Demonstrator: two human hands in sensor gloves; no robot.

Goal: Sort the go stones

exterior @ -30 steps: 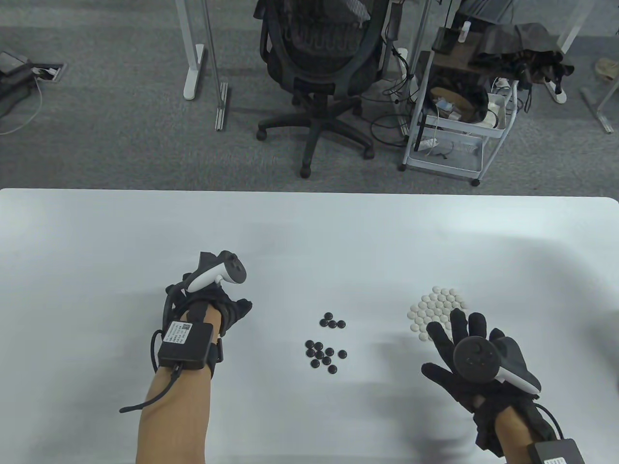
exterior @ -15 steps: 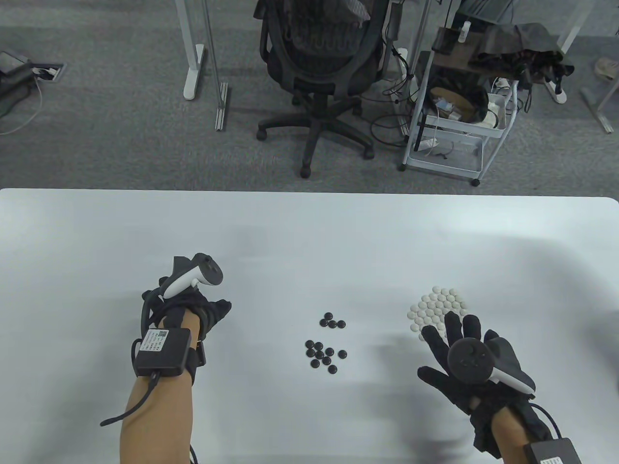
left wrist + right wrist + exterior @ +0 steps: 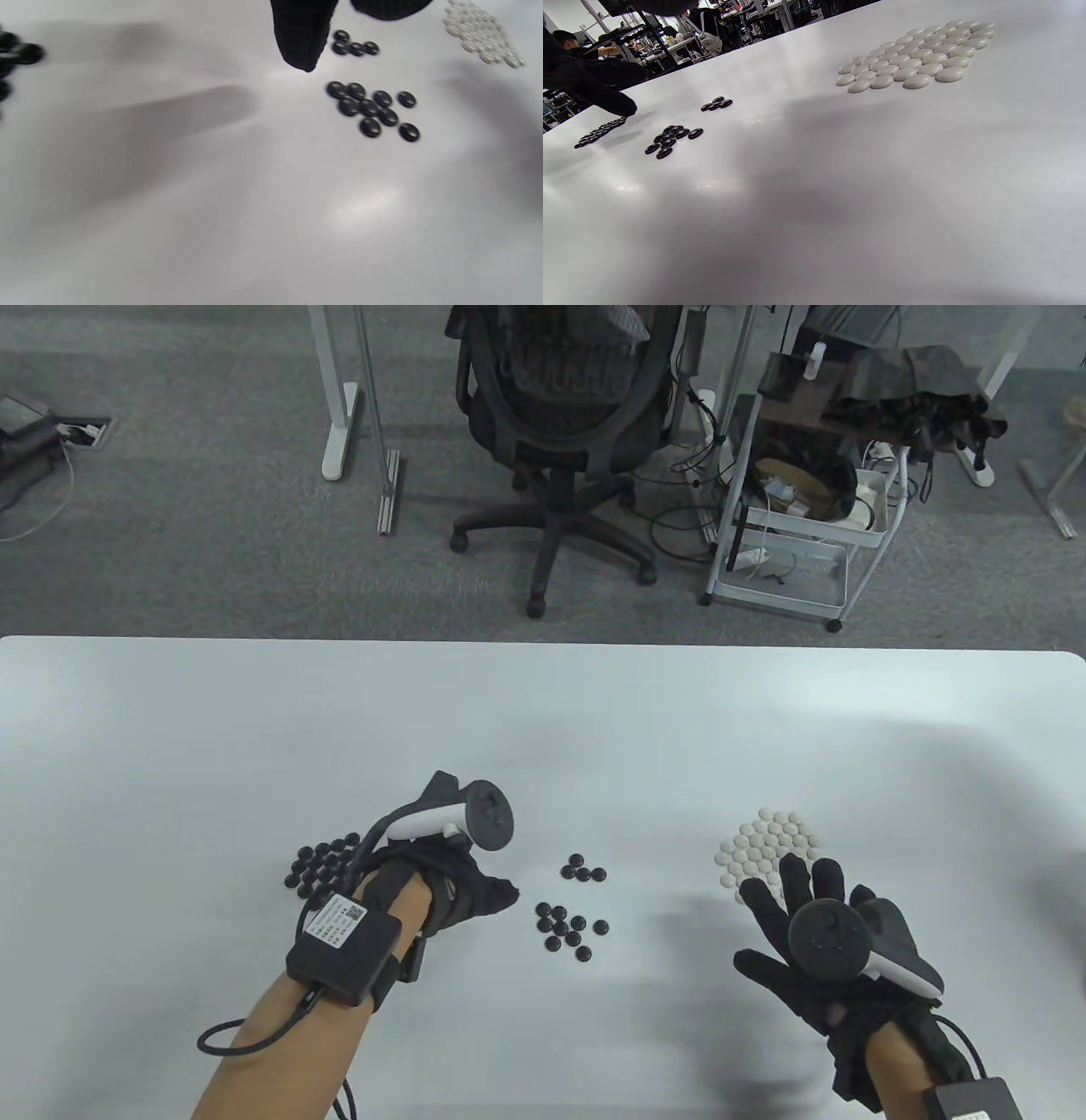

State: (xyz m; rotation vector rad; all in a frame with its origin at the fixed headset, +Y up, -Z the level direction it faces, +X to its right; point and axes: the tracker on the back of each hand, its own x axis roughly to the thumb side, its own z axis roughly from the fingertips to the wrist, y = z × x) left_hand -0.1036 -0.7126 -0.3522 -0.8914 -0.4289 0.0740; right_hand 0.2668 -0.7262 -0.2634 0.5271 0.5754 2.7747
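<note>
Black Go stones lie in three groups on the white table (image 3: 543,712): a pile at the left (image 3: 322,861), a small cluster (image 3: 584,870) and a larger loose cluster (image 3: 573,933) in the middle. White stones (image 3: 768,844) sit packed together at the right. My left hand (image 3: 496,895) hovers between the left pile and the middle clusters, fingers pointing right and holding nothing. One finger (image 3: 302,38) hangs above the table near the larger cluster (image 3: 373,108). My right hand (image 3: 789,899) is spread flat, its fingertips over the near edge of the white stones.
Beyond the table's far edge stand an office chair (image 3: 560,415), a white wire cart (image 3: 797,500) and desk legs (image 3: 339,398) on grey carpet. The right wrist view shows the white stones (image 3: 916,55) and the black clusters (image 3: 670,137) low across the table.
My left hand drifted left, then swung right toward the middle black stones, uncovering the left black pile. The right hand has barely moved.
</note>
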